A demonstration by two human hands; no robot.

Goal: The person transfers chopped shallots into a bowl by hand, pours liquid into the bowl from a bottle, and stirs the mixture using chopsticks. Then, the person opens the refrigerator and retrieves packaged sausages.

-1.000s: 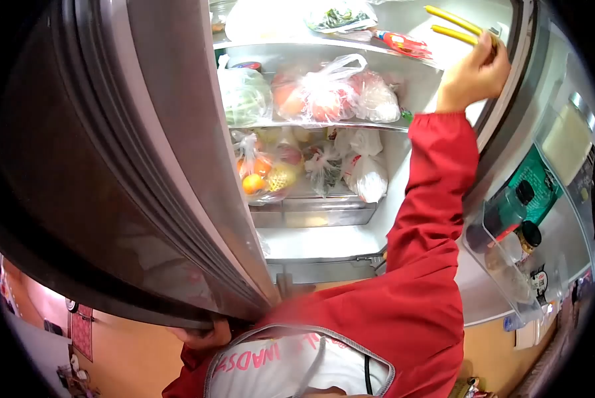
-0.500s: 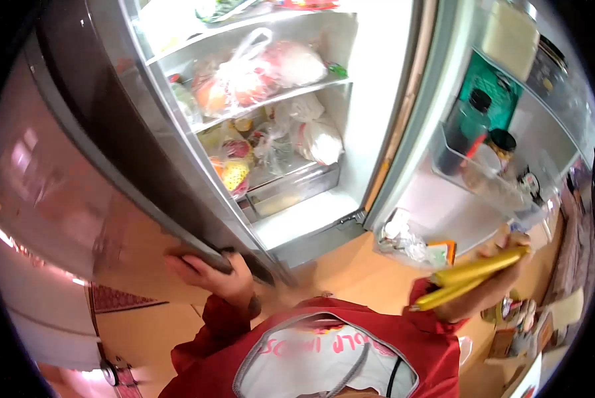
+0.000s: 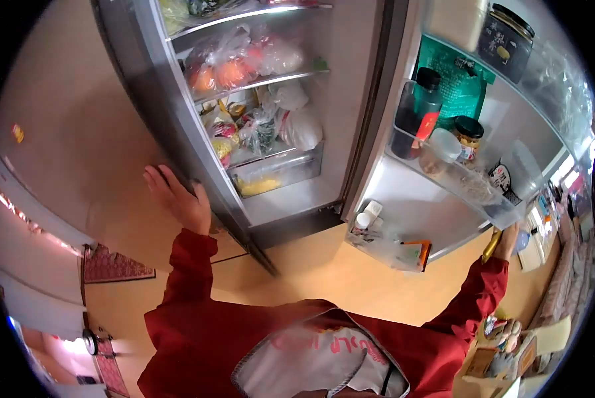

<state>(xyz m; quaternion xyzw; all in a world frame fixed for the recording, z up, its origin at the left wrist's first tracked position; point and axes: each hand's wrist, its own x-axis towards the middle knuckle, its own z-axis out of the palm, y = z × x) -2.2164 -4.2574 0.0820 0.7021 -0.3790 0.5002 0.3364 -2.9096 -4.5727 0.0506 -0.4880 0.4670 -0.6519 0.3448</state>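
My left hand point(image 3: 181, 200) lies flat, fingers stretched out, against the outer face of the left refrigerator door point(image 3: 138, 142). At the outer edge of the open right refrigerator door point(image 3: 403, 189), my right hand point(image 3: 506, 241) is partly hidden behind the door's lower bin. It holds a long, slim, shiny yellow thing point(image 3: 490, 246), whose exact kind I cannot make out. Between the doors, shelves carry plastic bags of orange-red produce point(image 3: 232, 69) and a white bag point(image 3: 301, 129). Below them sits a clear drawer point(image 3: 277, 174) with something yellow inside.
The right door's bins hold a dark bottle point(image 3: 425, 106), a green pouch point(image 3: 458, 83), a black-lidded jar point(image 3: 468, 136) and a large dark jar point(image 3: 505, 40). A red patterned mat point(image 3: 117, 265) lies on the floor at left. Boxes point(image 3: 500, 358) stand at lower right.
My left hand has gone from gripping the left door's edge to lying flat on its face, and that door has swung inward. My right hand, with the yellow thing, has reached the right door's edge.
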